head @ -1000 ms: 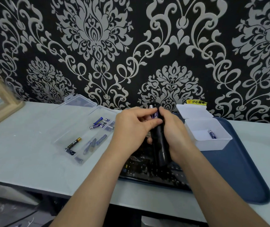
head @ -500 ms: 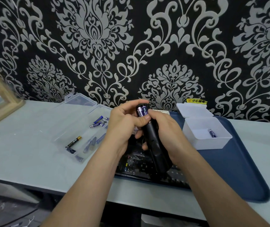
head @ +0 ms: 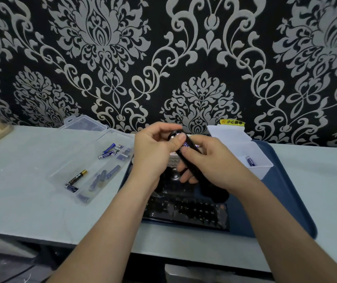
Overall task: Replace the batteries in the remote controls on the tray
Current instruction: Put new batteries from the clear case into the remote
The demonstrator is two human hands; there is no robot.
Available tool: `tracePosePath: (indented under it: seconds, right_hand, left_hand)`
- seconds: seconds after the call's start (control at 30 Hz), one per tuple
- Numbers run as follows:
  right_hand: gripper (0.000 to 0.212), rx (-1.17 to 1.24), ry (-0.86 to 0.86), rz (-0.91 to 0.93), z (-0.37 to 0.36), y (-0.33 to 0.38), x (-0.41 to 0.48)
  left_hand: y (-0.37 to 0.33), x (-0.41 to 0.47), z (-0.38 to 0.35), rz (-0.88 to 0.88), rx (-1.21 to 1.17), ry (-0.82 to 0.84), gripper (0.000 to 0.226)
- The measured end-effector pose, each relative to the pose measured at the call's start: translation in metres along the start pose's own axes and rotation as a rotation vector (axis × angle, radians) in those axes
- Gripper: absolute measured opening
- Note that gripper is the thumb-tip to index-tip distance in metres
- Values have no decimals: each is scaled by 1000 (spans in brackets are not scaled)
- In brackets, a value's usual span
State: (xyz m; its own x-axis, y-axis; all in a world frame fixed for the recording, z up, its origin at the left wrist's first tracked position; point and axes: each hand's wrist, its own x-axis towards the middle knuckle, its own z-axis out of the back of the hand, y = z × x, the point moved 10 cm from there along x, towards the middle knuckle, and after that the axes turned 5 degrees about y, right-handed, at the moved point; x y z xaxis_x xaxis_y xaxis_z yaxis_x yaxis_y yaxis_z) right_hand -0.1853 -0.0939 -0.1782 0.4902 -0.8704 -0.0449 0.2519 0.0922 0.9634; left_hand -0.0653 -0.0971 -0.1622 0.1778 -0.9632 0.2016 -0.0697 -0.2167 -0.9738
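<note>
- Now, nearest the camera, a flat black keypad remote (head: 186, 211) lies untouched on the front of the navy tray (head: 286, 205), close to the table (head: 30, 201) edge.
- Just above it, the right hand (head: 214, 160) wraps its fingers round a slim black remote control (head: 192, 145), holding it off the tray with its far end tilted up and leftward.
- At that raised end the left hand (head: 153, 150) curls in, thumb and forefinger pinching a purple-labelled battery (head: 184, 144) in the open compartment.
- Within the last second the slim remote has swung from nearly upright to this slant and risen a little, and the left thumb has moved onto the cell.
- My judgement is that the battery is being pushed home or worked loose; I cannot tell which, and no cover shows.
- Left of the hands, a clear plastic case (head: 71, 166) on the table holds loose batteries (head: 106, 155), lying as they did before.
- Right of them, a white box (head: 265, 167) on the tray holds a single battery (head: 250, 160), likewise unmoved.
- Behind everything, a yellow warning sticker (head: 233, 122) sits on the patterned wall.
</note>
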Motion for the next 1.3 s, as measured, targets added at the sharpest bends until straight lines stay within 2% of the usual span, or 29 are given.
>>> tracePosePath:
  seconds: [0.07, 0.13, 0.2, 0.27, 0.33, 0.43, 0.53, 0.63, 0.73, 0.8, 0.87, 0.93, 0.97, 1.07, 1.2, 1.3]
  right_hand:
    - [13, -18, -82, -20, 21, -3, -7]
    - [13, -13, -200, -57, 47, -10, -15]
    - [12, -12, -293, -91, 69, -18, -23]
    - [13, -31, -343, -112, 81, -26, -27]
    - [15, -61, -371, -120, 86, -31, -30]
    - [16, -95, -388, -115, 86, -32, -32]
    - [14, -60, -387, -127, 84, -33, -33]
    - [10, 78, -314, -177, 79, -37, -33]
    - [20, 233, -187, -236, 68, -42, -33]
    - [22, 335, -151, -243, 66, -41, -33]
    - [16, 409, -155, -230, 66, -40, -31]
    - [9, 450, -144, -200, 65, -38, -30]
    - [14, 465, -116, -180, 61, -36, -28]
    - [43, 526, 44, -93, 40, -24, -24]
    - [52, 663, 124, 9, 18, -10, -15]
    - [38, 681, 164, -5, 5, -5, -11]
  left_hand:
    - [5, 2, -18, -4, 75, 127, 27]
    - [14, 3, -27, 17, 252, 179, 34]
    - [17, 4, -32, -22, 644, 209, 23]
    - [21, -3, -50, -122, 1043, 354, 8]
    - [34, -17, -71, -171, 1208, 506, 20]
    - [44, -27, -90, -214, 1391, 496, 50]
    - [49, -32, -102, -219, 1480, 446, 56]
    - [43, -31, -104, -232, 1434, 417, 31]
    - [29, -23, -86, -207, 1292, 336, 22]
    - [19, -12, -61, -80, 1041, 304, 21]
    - [19, -7, -46, 95, 685, 409, 25]
    - [10, -10, -37, 161, 413, 489, 20]
    - [4, -10, -29, 169, 316, 468, 16]
    - [-5, -9, -11, 203, 59, 372, 26]
    - [1, -10, -9, 251, -48, 314, 25]
    - [3, -7, -4, 231, -92, 279, 22]
